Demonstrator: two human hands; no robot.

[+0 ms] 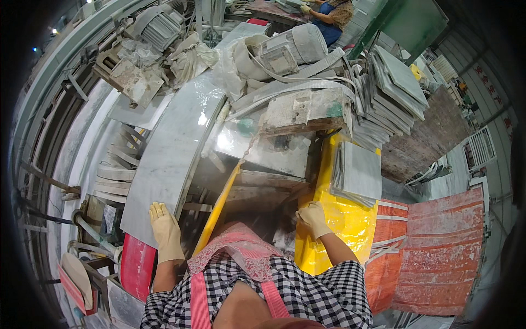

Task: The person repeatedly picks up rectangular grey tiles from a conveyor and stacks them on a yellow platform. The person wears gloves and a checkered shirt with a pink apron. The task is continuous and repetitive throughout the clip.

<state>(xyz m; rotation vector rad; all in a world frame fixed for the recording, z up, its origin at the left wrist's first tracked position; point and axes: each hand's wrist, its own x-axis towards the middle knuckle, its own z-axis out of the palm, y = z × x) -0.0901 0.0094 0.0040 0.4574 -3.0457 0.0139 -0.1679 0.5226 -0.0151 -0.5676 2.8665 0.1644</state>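
Polished grey slab (175,137) over red belt (137,263), its near right corner under gloved left hand (165,227), fingers straight, together, pointing ahead, gloved right hand (314,218) curled at edge of yellow sheet (345,225), cannot tell if clamped

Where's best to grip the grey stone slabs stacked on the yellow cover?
Likely the near left corner of the grey stone slabs, coming from beside the gloved right hand: the flat stack's layered edges show there above the yellow cover.
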